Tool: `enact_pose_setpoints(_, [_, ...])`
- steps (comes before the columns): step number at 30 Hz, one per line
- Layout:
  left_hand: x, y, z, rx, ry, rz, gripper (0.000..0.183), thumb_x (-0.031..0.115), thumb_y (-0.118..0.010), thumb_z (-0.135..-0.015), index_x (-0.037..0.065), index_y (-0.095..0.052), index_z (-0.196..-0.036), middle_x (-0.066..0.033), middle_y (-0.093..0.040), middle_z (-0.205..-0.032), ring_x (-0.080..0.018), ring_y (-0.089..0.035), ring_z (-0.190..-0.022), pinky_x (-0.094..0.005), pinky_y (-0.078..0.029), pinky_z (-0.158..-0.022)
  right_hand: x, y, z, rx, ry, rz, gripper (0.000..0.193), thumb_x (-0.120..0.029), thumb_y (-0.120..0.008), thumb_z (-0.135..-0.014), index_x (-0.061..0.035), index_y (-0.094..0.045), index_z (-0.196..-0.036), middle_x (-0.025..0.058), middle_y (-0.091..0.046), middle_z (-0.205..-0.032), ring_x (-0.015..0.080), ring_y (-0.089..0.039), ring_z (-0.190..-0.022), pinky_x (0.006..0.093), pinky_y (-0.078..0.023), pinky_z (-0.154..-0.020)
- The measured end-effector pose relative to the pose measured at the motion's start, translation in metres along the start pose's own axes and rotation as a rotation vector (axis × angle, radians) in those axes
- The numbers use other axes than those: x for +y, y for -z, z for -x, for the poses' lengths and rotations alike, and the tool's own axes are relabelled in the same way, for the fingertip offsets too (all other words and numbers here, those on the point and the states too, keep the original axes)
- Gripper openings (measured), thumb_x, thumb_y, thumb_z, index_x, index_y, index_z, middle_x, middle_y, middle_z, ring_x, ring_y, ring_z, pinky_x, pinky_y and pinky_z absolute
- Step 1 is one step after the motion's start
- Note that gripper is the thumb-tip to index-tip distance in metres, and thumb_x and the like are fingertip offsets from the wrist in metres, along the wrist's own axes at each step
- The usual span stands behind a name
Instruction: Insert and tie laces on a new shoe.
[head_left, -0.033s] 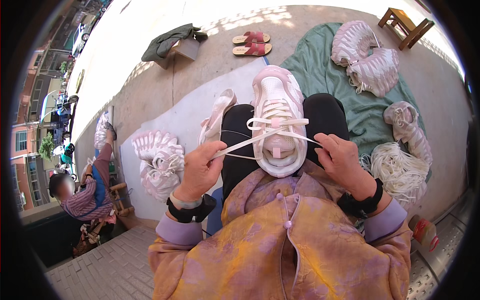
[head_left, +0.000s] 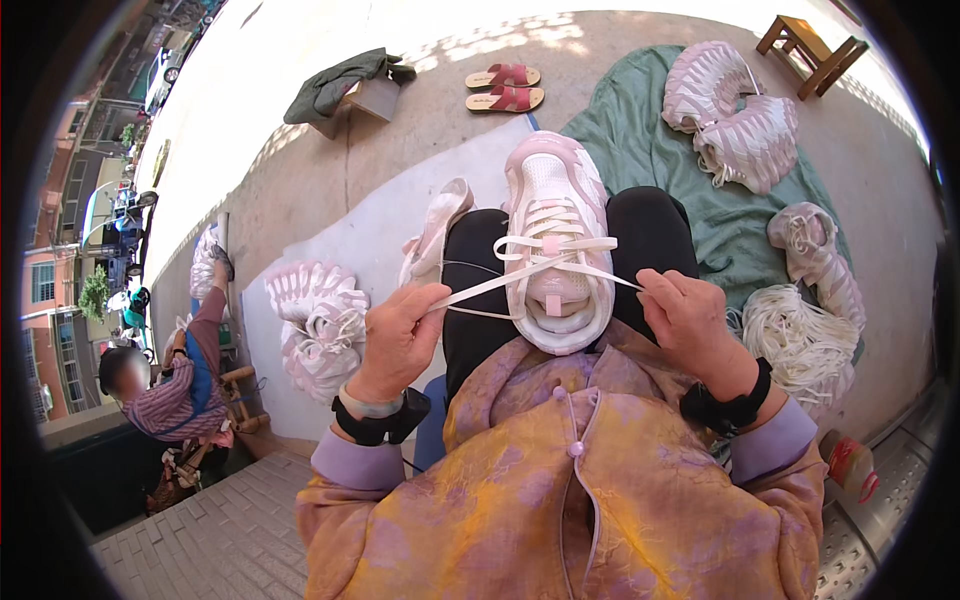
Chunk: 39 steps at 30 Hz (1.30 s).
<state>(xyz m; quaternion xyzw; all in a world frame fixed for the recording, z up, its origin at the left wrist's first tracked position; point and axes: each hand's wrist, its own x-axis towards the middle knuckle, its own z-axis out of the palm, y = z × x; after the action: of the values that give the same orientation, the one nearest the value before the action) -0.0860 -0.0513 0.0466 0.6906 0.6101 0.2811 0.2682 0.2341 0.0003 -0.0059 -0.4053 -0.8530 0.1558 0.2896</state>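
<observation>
A pink and white sneaker point(head_left: 557, 180) rests between my knees, its toe away from me. White laces point(head_left: 553, 215) criss-cross up its front, with the two ends crossed over the tongue point(head_left: 556, 305). My left hand point(head_left: 392, 330) pinches one lace end and draws it out to the left. On the other side my right hand point(head_left: 690, 318) pinches the other end, so both laces look taut. Another pink and white shoe piece point(head_left: 440, 225) lies just left of my left knee, and a thin wire-like strand runs near it.
Pink and white shoes point(head_left: 318, 320) lie in a bundle on the pale sheet at left. On a green cloth point(head_left: 640, 130) at right are more bundled shoes point(head_left: 745, 145) and a heap of white laces point(head_left: 800, 340). Beyond are red sandals point(head_left: 505, 98) and a wooden stool point(head_left: 812, 55); a co-worker point(head_left: 185, 400) sits left.
My right hand has shifted slightly to the right, still pinching its lace end. My left hand has barely moved, and the sneaker stays in place.
</observation>
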Motion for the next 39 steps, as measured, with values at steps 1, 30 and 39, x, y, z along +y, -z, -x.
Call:
enact_pose_setpoints(1, [-0.006, 0.001, 0.002, 0.079, -0.141, -0.131, 0.011, 0.001, -0.062, -0.082, 0.002, -0.062, -0.093, -0.0065, -0.057, -0.067, -0.0171, -0.053, -0.053, -0.0279, -0.039, -0.049, 0.004, 0.007, 0.003, 0.002, 0.001, -0.003, 0.026, -0.005, -0.065, -0.074, -0.0065, -0.057, -0.099, 0.0065, -0.046, -0.062, 0.0257, -0.053, -0.055, 0.0371, -0.042, -0.049])
enact_pose_setpoints(30, [-0.007, -0.049, -0.019, -0.386, 0.729, 0.996, 0.018, 0.023, -0.048, -0.097, 0.006, -0.054, -0.094, -0.0047, -0.056, -0.063, -0.0042, -0.038, -0.038, -0.0156, -0.029, -0.036, 0.002, -0.001, 0.014, -0.473, -1.105, -1.438, 0.019, -0.023, -0.056, -0.094, -0.0062, -0.060, -0.086, -0.0048, -0.050, -0.062, 0.0011, -0.040, -0.049, 0.0170, -0.030, -0.041])
enact_pose_setpoints(39, [0.000, -0.063, -0.053, -0.089, 0.538, 1.149, 0.015, 0.017, -0.051, -0.095, 0.003, -0.052, -0.101, -0.0085, -0.064, -0.076, -0.0095, -0.056, -0.049, -0.0188, -0.041, -0.041, 0.007, -0.030, -0.023, 0.031, -0.812, -1.361, 0.008, -0.009, -0.054, -0.092, -0.0038, -0.059, -0.095, 0.0031, -0.063, -0.079, 0.0072, -0.059, -0.063, 0.0205, -0.049, -0.058])
